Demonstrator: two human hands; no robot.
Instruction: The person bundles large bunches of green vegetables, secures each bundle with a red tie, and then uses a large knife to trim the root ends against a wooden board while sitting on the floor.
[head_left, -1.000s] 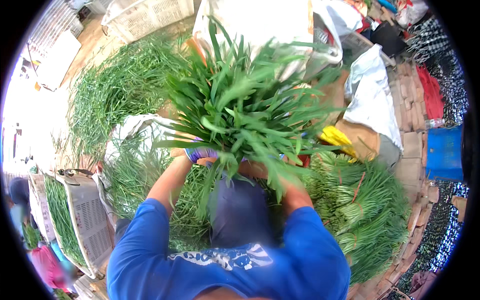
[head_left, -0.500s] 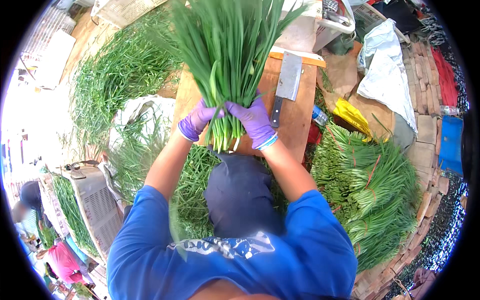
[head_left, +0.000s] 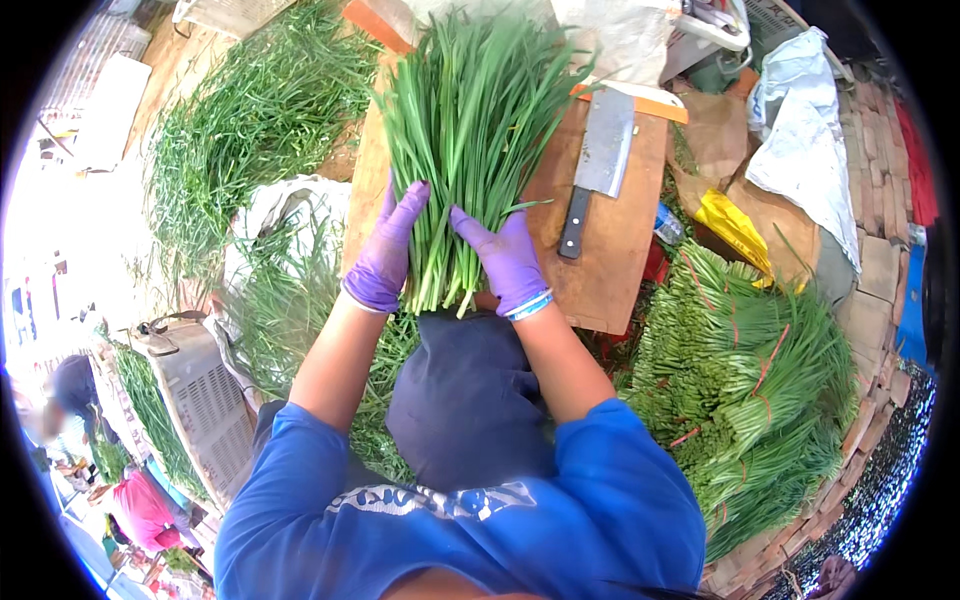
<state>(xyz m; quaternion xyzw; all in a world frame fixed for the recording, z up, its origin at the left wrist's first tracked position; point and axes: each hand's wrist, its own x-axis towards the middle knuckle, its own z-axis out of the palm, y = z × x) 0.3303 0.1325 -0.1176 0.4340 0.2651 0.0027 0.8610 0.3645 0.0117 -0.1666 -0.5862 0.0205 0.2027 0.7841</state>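
Two bare forearms extend forward over the wooden cutting board (head_left: 610, 270), where the bunch of green chives (head_left: 465, 130) lies, its base clamped between the gloved left hand (head_left: 388, 255) and right hand (head_left: 505, 258), cleaver (head_left: 598, 165) just beside.

Worn on the head, looking steeply down from close above at both gloved hands (head_left: 450, 255) on a wooden cutting board (head_left: 610, 270). Wide fisheye, edges bent; own forearms entering from below.
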